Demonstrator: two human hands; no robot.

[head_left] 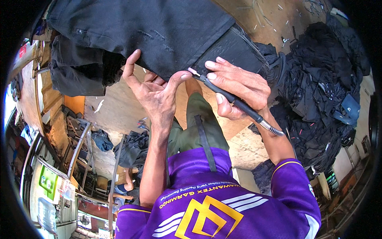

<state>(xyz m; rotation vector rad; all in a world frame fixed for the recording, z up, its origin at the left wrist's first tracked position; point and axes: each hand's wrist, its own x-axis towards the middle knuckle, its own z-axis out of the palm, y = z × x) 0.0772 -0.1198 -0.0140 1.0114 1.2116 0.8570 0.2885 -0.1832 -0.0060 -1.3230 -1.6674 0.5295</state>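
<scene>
Dark black denim trousers [115,24] lie stretched across the top, with scuffed, worn marks on their surface. My right hand [240,87] is closed round a black pen-shaped rotary grinder [229,95] with a pinkish tip and a metal spring at its rear. That tip sits at the near edge of the cloth. My left hand [155,87] is beside it, thumb and forefinger spread wide along the same edge. The forefinger touches the denim, and the thumb tip is close to the grinder's tip. Its other fingers curl beneath the edge, partly hidden.
A big heap of dark garments [318,91] covers the floor at right. Another dark cloth bundle [75,67] hangs at left. Metal rails [81,149] and a green container [47,178] stand at lower left, near another person's arm [128,181]. Scraps litter the floor.
</scene>
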